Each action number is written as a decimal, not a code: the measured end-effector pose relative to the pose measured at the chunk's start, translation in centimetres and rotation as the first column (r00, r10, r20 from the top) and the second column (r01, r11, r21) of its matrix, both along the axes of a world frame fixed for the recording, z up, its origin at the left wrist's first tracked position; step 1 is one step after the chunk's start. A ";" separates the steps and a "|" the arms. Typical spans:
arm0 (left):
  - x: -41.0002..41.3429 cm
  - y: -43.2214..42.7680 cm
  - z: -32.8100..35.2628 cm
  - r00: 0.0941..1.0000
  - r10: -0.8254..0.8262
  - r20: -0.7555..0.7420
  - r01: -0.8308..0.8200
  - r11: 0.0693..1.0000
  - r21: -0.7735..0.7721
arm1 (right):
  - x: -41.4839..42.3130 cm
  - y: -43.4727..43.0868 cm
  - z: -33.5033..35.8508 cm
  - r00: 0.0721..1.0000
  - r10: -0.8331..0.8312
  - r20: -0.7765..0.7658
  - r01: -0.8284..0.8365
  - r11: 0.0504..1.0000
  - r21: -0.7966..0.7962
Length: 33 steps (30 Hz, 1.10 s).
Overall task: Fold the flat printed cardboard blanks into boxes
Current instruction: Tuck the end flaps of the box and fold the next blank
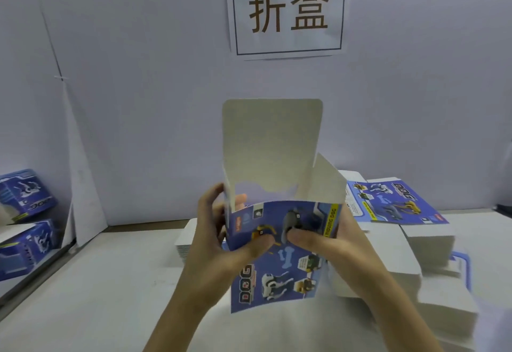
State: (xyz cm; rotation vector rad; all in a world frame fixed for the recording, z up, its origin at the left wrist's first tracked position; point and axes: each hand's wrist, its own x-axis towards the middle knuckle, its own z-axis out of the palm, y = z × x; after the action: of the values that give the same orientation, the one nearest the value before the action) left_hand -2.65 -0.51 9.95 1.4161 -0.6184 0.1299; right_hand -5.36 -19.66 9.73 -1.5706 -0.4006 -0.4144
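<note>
A blue printed cardboard box (279,274) with robot-dog pictures is held upright in front of me, opened into a tube. Its white top flap (273,141) stands straight up and a side flap (328,182) juts to the right. My left hand (221,238) grips the box's left edge, thumb on the printed front, fingers behind. My right hand (329,240) grips the right edge, its thumb pressing the front near the middle.
A stack of flat blanks (432,243) lies on the table at right, one printed blank (393,204) on top. Another white stack (188,240) sits behind the box. Folded blue boxes (25,213) are piled at far left. A sign (288,10) hangs on the wall.
</note>
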 end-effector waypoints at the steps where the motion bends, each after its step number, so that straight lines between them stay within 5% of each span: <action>1: 0.0 0.0 0.2 1.000 -0.003 -0.002 0.003 1.000 0.004 | 0.0 0.1 0.0 1.000 0.021 -0.002 -0.021 0.999 0.039; 4: -0.3 0.5 0.8 0.995 -0.104 0.001 0.104 0.995 -0.002 | -0.3 0.7 1.0 0.991 0.124 0.058 -0.135 0.949 0.286; 8: -0.8 -0.3 1.4 0.964 -0.253 -0.083 0.234 0.953 -0.195 | -0.6 0.8 1.2 0.973 0.230 0.028 -0.212 0.834 0.510; 15: -0.4 -0.6 1.9 0.971 -0.197 -0.138 0.188 0.979 -0.076 | -0.4 0.6 1.0 0.966 0.259 0.007 -0.229 0.839 0.495; 21: -2.3 -1.4 0.4 0.990 -0.073 -0.125 0.069 0.997 -0.035 | -0.1 0.6 0.7 0.993 0.095 -0.070 -0.063 0.927 0.371; 30: -1.5 -1.5 0.3 0.989 0.081 -0.125 -0.084 0.996 -0.019 | -0.1 1.4 0.7 0.996 0.008 -0.089 0.021 0.945 0.326; 33: -1.0 -1.6 0.3 0.977 0.148 -0.154 -0.169 0.977 -0.131 | 0.1 1.8 0.7 0.993 0.036 -0.109 0.009 0.922 0.387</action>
State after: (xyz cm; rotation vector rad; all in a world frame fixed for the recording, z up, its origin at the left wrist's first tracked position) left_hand -3.68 -2.09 10.25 1.3214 -0.3689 0.1940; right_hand -5.28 -17.82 10.42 -1.1967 -0.2234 -0.3658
